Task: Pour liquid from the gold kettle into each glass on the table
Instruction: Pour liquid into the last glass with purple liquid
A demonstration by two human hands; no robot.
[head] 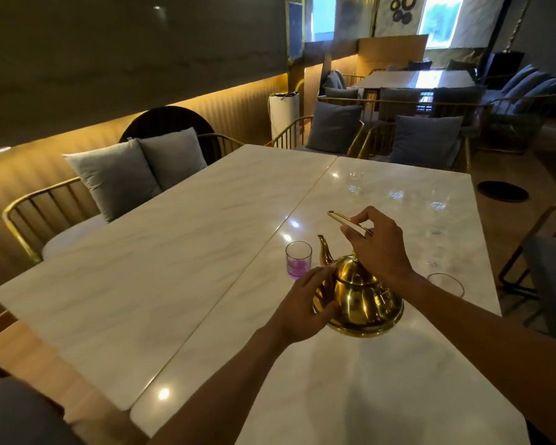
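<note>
The gold kettle (363,300) stands upright on the white marble table (174,252), its spout pointing away toward the left. My right hand (377,245) is closed around the kettle's raised wire handle above the lid. My left hand (305,303) rests against the kettle's left side near the base of the spout. A small clear glass (298,260) with purple liquid in its bottom stands just left of the spout. A second clear glass (446,284) stands to the right of the kettle, partly hidden behind my right forearm.
Two marble tabletops meet at a gold seam running diagonally. Gold-framed chairs with grey cushions (116,178) line the left and far sides. Another chair (546,268) stands close to the table's right edge. More tables and seats fill the back of the room.
</note>
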